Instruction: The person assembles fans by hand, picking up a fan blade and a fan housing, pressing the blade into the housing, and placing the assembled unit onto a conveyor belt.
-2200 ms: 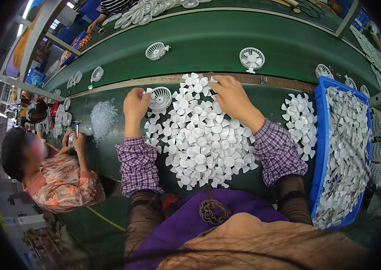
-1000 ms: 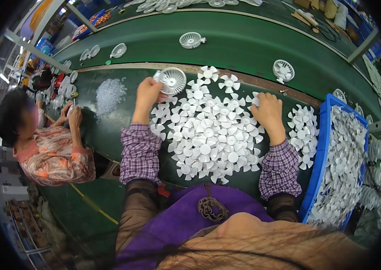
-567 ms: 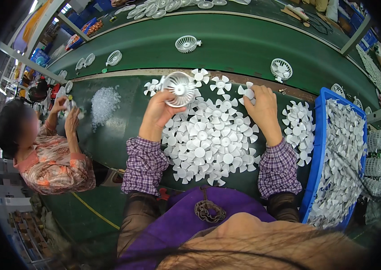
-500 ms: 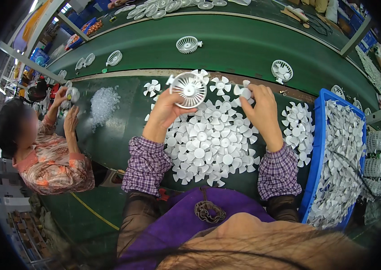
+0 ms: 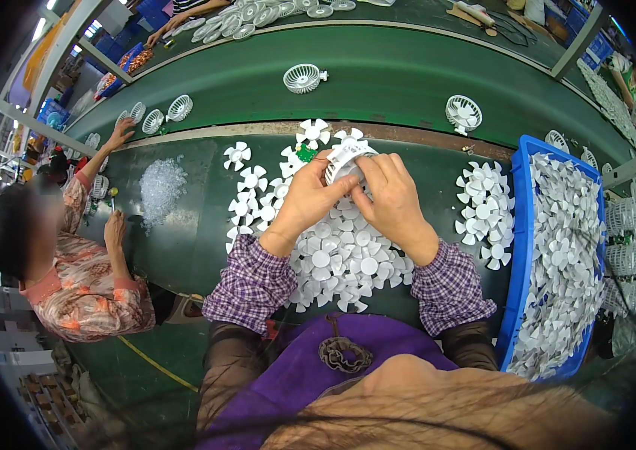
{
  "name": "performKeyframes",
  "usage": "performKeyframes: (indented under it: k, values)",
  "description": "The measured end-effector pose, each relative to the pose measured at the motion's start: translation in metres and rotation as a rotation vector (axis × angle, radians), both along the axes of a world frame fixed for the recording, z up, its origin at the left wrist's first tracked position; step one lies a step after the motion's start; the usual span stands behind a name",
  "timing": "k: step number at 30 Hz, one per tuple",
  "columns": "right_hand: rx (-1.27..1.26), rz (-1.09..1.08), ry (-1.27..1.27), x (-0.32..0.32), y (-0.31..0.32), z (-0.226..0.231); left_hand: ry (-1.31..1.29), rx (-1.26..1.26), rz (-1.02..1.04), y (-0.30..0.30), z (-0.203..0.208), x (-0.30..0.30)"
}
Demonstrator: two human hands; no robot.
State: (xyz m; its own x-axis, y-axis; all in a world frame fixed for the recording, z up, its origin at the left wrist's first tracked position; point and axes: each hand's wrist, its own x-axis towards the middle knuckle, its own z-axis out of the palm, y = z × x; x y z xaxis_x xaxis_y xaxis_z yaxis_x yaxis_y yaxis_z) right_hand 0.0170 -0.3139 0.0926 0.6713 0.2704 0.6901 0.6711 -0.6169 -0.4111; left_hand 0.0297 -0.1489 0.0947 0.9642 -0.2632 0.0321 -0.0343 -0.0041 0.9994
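Note:
Above the heap of white fan blades [image 5: 348, 259], my left hand [image 5: 304, 199] grips a round white fan housing [image 5: 342, 157], tilted nearly edge-on. A small green circuit board [image 5: 306, 152] shows beside the housing, next to my left fingers. My right hand [image 5: 399, 201] is closed at the open side of the housing, thumb below and fingers above. Most of the fan blade in my right hand is hidden by those fingers and the housing. Loose fan blades [image 5: 252, 178] lie left of my left hand, and a smaller group [image 5: 485, 199] lies to the right.
A blue crate [image 5: 522, 255] full of fan blades stands at right. Beyond the table's raised edge runs a green conveyor belt [image 5: 385, 82] carrying fan housings [image 5: 303, 78]. Clear plastic pieces [image 5: 162, 187] lie at left near a co-worker [image 5: 89, 289], whose arm reaches toward the belt.
My hands have come together; my right hand has brought its fan blade to the housing. My left hand has turned the housing nearly edge-on. The co-worker's arm has stretched toward the belt.

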Motion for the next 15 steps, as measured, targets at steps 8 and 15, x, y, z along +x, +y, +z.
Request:
performKeyframes:
  k: [8, 15]
  values:
    - [0.276, 0.017, 0.189, 0.004, -0.014, 0.011, 0.002, 0.066, 0.048, 0.016, 0.000, 0.002]
    - [0.264, 0.328, 0.499, 0.014, -0.020, -0.009, -0.022, 0.086, -0.099, 0.022, 0.006, -0.006]
